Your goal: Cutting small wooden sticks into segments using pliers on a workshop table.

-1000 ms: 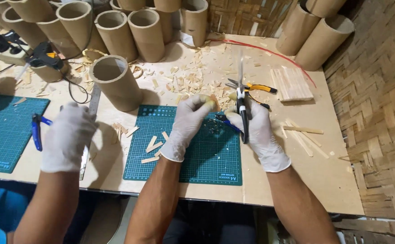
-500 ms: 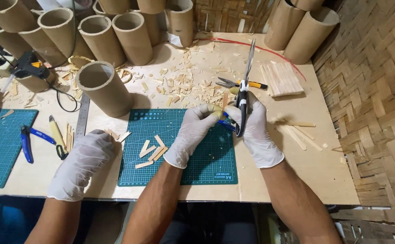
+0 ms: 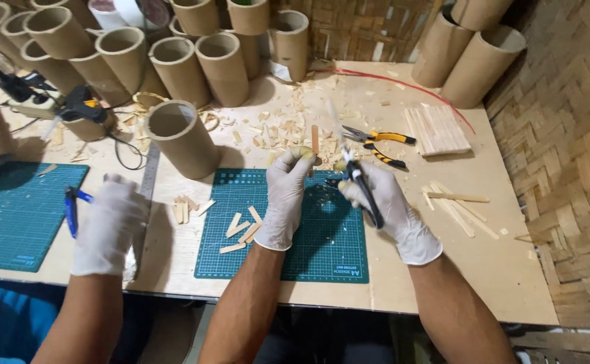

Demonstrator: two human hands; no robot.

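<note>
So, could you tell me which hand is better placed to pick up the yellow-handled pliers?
The right hand: the pliers lie just beyond it, though it already grips a black-handled tool. The left hand holds a wooden stick.

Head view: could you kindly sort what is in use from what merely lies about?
In use:
left gloved hand
thin wooden stick
right gloved hand
black-handled cutter
green cutting mat

Lying about:
yellow-handled pliers
brown cardboard tube
stack of wooden slats

White label point(image 3: 280, 71) low on a brown cardboard tube point(image 3: 288, 42) at the table's back edge
</note>
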